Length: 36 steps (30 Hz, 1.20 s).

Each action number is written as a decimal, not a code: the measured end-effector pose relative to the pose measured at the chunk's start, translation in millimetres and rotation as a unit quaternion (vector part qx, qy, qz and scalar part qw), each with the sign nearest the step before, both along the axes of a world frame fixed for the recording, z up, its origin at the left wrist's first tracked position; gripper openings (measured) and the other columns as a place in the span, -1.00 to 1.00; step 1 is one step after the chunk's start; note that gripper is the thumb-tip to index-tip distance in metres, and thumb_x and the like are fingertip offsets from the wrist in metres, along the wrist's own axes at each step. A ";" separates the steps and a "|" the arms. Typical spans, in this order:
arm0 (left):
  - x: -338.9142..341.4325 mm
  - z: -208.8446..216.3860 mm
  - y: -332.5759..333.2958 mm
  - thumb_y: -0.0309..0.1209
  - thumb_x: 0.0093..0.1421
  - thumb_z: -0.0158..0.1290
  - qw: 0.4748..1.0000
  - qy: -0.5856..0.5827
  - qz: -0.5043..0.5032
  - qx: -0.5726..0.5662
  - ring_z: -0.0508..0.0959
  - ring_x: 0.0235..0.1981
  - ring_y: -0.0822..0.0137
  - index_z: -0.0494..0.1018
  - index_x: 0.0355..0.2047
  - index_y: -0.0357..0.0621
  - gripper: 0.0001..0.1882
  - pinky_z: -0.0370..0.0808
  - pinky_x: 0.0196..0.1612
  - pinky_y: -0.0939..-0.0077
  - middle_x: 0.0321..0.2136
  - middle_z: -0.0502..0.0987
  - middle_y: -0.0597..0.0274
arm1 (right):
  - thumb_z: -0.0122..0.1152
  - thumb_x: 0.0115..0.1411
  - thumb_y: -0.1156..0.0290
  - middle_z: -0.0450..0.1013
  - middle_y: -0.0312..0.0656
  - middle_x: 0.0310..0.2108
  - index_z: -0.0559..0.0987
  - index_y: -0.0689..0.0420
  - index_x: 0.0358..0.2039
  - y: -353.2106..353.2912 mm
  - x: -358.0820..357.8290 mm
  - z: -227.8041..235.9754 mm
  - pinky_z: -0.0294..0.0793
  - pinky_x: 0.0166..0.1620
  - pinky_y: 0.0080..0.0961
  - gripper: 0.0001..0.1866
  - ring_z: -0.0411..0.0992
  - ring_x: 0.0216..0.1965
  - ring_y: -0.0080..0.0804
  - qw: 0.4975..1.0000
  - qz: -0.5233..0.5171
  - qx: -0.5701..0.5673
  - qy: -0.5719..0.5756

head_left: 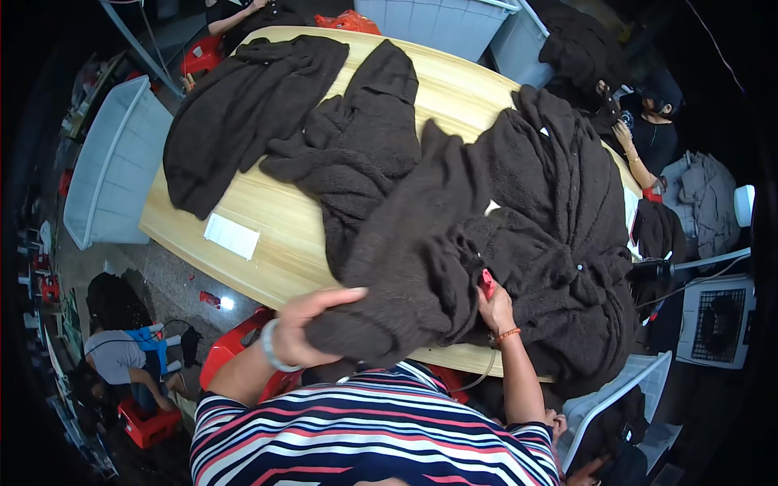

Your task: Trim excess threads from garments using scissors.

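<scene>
A dark brown fleecy garment [405, 251] lies stretched across the near part of the table, one end toward me. My left hand [306, 328] grips that near end at its left, thumb on top and fingers underneath. In my right hand [496, 310] is a small red tool [487, 281], its working end lost against the dark cloth. This hand rests at the garment's right side, where the folds meet a larger heap of similar brown garments [559, 186]. Small white tags show among the folds.
More brown garments [259, 113] cover the far left of the wooden table [279, 235], near a white paper [232, 236]. Grey bins [117, 166] stand around it. One person [648, 121] handles dark cloth at the far right; another [134, 356] sits at the lower left.
</scene>
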State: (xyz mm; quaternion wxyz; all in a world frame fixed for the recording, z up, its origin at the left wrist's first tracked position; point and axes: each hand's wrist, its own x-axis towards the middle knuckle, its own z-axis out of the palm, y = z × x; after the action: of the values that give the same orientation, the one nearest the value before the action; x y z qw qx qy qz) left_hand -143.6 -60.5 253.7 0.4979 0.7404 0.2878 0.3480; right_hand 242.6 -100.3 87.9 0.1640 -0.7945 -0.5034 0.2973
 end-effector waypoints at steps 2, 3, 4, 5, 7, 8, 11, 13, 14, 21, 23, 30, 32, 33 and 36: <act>-18.5 35.2 -9.1 -0.41 -0.08 0.34 0.991 -0.084 0.099 0.041 0.58 -0.25 0.22 0.37 0.00 -0.27 -0.38 0.54 -0.16 0.42 -0.24 0.53 -0.02 | 0.14 0.17 0.16 0.51 0.16 -0.27 0.52 0.14 -0.22 -3.0 20.7 -18.5 0.45 -0.12 -0.10 -0.68 0.48 -0.16 0.16 1.000 -0.023 -0.001 0.002; -27.2 35.0 -15.1 -0.42 0.06 0.23 0.963 -0.176 0.199 0.039 0.53 -0.34 0.26 0.37 -0.08 -0.24 -0.57 0.54 -0.24 0.43 -0.31 0.49 0.03 | 0.15 0.16 0.14 0.51 0.15 -0.28 0.52 0.14 -0.21 -2.8 27.9 -25.2 0.45 -0.12 -0.10 -0.66 0.48 -0.16 0.16 1.000 -0.028 -0.009 0.009; -44.4 34.9 -8.8 -0.42 0.22 0.05 0.938 -0.228 0.245 0.090 0.50 -0.36 0.32 0.36 -0.12 -0.23 -0.75 0.53 -0.26 0.42 -0.32 0.47 0.06 | 0.16 0.16 0.12 0.51 0.15 -0.28 0.52 0.14 -0.21 -3.3 33.4 -30.9 0.45 -0.13 -0.11 -0.65 0.48 -0.16 0.16 0.999 -0.034 -0.018 0.016; -44.3 41.8 -9.2 -0.42 0.22 0.05 0.937 -0.223 0.251 0.095 0.50 -0.36 0.32 0.36 -0.12 -0.23 -0.75 0.53 -0.26 0.42 -0.32 0.47 0.06 | 0.16 0.16 0.12 0.51 0.15 -0.28 0.52 0.14 -0.21 0.3 30.7 -30.5 0.45 -0.13 -0.11 -0.65 0.48 -0.16 0.16 0.999 -0.027 -0.015 0.021; -166.9 59.6 -3.9 -0.42 0.24 0.03 0.914 -0.138 0.329 0.191 0.51 -0.31 0.29 0.34 -0.07 -0.25 -0.71 0.53 -0.22 0.39 -0.27 0.46 0.03 | 0.17 0.16 0.08 0.52 0.14 -0.30 0.51 0.15 -0.21 3.4 29.0 -26.6 0.45 -0.14 -0.10 -0.62 0.48 -0.17 0.15 0.999 -0.014 -0.045 0.014; -195.2 68.1 1.7 -0.41 0.24 0.02 0.895 -0.097 0.366 0.237 0.52 -0.28 0.27 0.32 -0.04 -0.26 -0.69 0.54 -0.20 0.37 -0.24 0.46 0.01 | 0.17 0.16 0.08 0.52 0.14 -0.30 0.51 0.15 -0.21 3.9 27.1 -32.0 0.45 -0.14 -0.10 -0.62 0.48 -0.17 0.15 0.999 -0.010 -0.043 0.017; -253.4 95.0 17.7 -0.40 0.26 -0.01 0.800 0.032 0.471 0.369 0.53 -0.21 0.21 0.28 0.05 -0.29 -0.62 0.55 -0.14 0.32 -0.16 0.46 -0.04 | 0.21 0.18 0.16 0.49 -0.16 -0.58 0.51 0.16 -0.33 8.8 18.1 -46.1 0.45 -0.32 -0.34 -0.71 0.51 -0.49 -0.30 1.000 0.005 0.001 -0.001; -272.2 108.9 22.2 -0.40 0.27 -0.03 0.710 0.116 0.531 0.448 0.54 -0.16 0.18 0.25 0.10 -0.31 -0.58 0.55 -0.10 0.28 -0.11 0.46 -0.07 | 0.18 0.19 0.11 0.50 0.02 -0.46 0.49 0.14 -0.28 12.5 7.1 -26.1 0.44 -0.24 -0.18 -0.67 0.48 -0.34 0.01 1.000 0.009 -0.019 -0.004; -274.5 118.3 26.5 -0.39 0.28 -0.05 0.658 0.157 0.555 0.484 0.54 -0.13 0.16 0.24 0.13 -0.32 -0.56 0.56 -0.08 0.26 -0.08 0.46 -0.09 | 0.16 0.19 0.06 0.51 0.13 -0.36 0.49 0.12 -0.23 16.3 0.0 -10.4 0.43 -0.17 -0.06 -0.63 0.46 -0.22 0.20 0.999 0.015 -0.036 -0.010; -211.7 186.7 228.1 -0.37 0.30 -0.01 0.787 -0.273 0.521 0.189 0.52 0.02 0.16 0.40 0.08 -0.28 -0.62 0.44 0.16 0.28 0.04 0.47 0.00 | 0.18 0.20 0.16 0.47 0.10 -0.46 0.44 0.15 -0.29 58.0 -50.1 32.3 0.40 -0.29 -0.10 -0.70 0.46 -0.33 0.18 0.998 0.032 -0.026 -0.039; -229.3 174.2 300.2 -0.50 0.22 0.05 0.779 -0.208 0.519 0.282 0.56 -0.06 0.17 0.42 0.07 -0.29 -0.62 0.51 0.09 0.32 -0.02 0.51 0.02 | 0.16 0.22 0.17 0.45 0.14 -0.44 0.44 0.14 -0.28 86.2 -63.4 35.9 0.40 -0.30 -0.09 -0.72 0.44 -0.32 0.22 0.998 0.049 -0.023 -0.030; -170.7 49.5 436.3 -0.36 0.15 0.22 0.902 0.074 0.389 0.172 0.43 0.01 0.36 0.25 0.16 -0.31 -0.37 0.34 0.10 0.50 0.03 0.42 0.08 | 0.16 0.21 0.14 0.49 0.13 -0.46 0.48 0.11 -0.21 136.3 -104.1 26.2 0.43 -0.27 -0.02 -0.69 0.48 -0.34 0.18 0.997 0.049 -0.018 -0.053; -97.9 37.4 384.6 -0.37 0.14 0.21 0.983 -0.010 0.176 0.041 0.53 -0.14 0.41 0.52 -0.12 -0.23 -0.69 0.46 -0.04 0.53 -0.13 0.54 0.19 | 0.17 0.21 0.13 0.49 0.15 -0.46 0.48 0.12 -0.21 137.9 -105.9 22.8 0.44 -0.26 -0.01 -0.69 0.48 -0.35 0.20 0.996 0.030 -0.029 -0.073; -68.6 42.3 356.2 -0.42 0.16 0.19 0.997 -0.014 0.071 0.008 0.56 -0.20 0.45 0.52 -0.10 -0.20 -0.71 0.50 -0.09 0.57 -0.22 0.58 0.22 | 0.17 0.21 0.12 0.49 0.17 -0.46 0.49 0.11 -0.22 137.3 -105.0 20.8 0.44 -0.26 0.00 -0.68 0.48 -0.35 0.21 0.996 0.026 -0.033 -0.084; -20.7 77.2 285.0 -0.51 0.13 0.19 0.982 -0.073 -0.174 -0.024 0.57 -0.25 0.40 0.54 -0.14 -0.27 -0.74 0.50 -0.14 0.54 -0.30 0.59 0.18 | 0.17 0.21 0.12 0.49 0.17 -0.47 0.49 0.12 -0.23 131.5 -104.3 5.7 0.44 -0.27 0.01 -0.68 0.48 -0.36 0.21 0.994 0.027 -0.035 -0.097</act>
State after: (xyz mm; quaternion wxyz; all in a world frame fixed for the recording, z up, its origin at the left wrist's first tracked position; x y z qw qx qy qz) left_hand -164.3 224.5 331.0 0.5885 0.7394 0.1256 0.3019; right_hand 138.3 31.2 93.6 0.0784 -0.8113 -0.5272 0.2404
